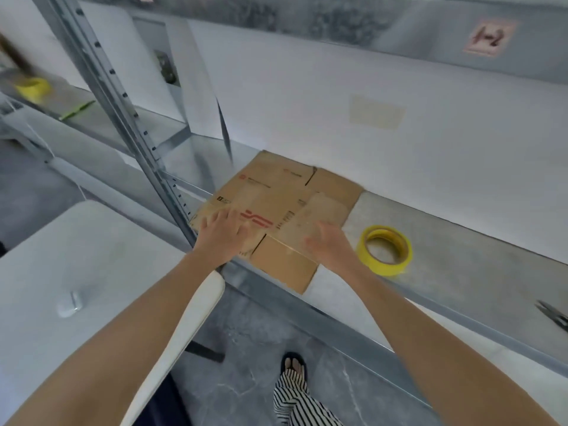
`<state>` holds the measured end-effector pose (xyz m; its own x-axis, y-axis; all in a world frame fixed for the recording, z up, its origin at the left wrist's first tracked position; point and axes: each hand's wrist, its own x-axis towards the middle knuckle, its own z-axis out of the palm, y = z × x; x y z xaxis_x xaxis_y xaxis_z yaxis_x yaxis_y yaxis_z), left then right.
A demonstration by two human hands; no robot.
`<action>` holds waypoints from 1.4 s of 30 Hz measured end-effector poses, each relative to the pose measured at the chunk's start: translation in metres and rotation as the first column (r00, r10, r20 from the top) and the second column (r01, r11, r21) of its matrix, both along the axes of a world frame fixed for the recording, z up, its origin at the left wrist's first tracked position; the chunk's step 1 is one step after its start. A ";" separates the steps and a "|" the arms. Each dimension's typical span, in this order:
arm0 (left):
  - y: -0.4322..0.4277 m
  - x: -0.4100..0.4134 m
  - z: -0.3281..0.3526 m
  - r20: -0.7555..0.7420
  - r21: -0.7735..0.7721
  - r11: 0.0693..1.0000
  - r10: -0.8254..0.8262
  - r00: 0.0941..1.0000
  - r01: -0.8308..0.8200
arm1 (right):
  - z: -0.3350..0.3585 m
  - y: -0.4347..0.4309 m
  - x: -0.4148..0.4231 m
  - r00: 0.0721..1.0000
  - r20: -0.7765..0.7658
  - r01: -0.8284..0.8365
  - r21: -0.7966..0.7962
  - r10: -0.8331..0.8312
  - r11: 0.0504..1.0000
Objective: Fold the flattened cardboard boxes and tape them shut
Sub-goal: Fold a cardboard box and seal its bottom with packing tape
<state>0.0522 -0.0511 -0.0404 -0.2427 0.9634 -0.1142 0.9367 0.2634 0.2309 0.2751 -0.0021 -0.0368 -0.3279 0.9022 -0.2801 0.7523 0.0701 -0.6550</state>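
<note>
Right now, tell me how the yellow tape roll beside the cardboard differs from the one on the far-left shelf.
The near tape roll lies flat, hole up, right of the flattened cardboard box; the far tape roll sits beyond the shelf upright, beside a green pen-like object. The near one is sharp; the far one is too blurred to tell its pose. Both are yellow.

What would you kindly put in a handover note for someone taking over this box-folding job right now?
Left hand: rests on the flattened cardboard box, fingers spread.
Right hand: over the box's near right part; too blurred to judge its grip.
Box: lies flat on the metal shelf.
Yellow tape roll: on the shelf just right of the box, not held.
Done: nothing folded or taped yet.
Left: open the box, fold its flaps, tape it shut.
</note>
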 end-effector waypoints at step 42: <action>0.016 -0.060 0.030 0.657 0.101 0.946 0.168 0.735 -0.307 | 0.035 -0.041 -0.020 0.684 -0.490 0.549 -0.143 -0.540 0.824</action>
<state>-0.0076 -0.0354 -0.0109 -0.4048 0.9024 -0.1477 0.4679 0.3432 0.8144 0.2553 -0.0433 -0.0013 0.1359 0.9685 -0.2086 0.2379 -0.2363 -0.9421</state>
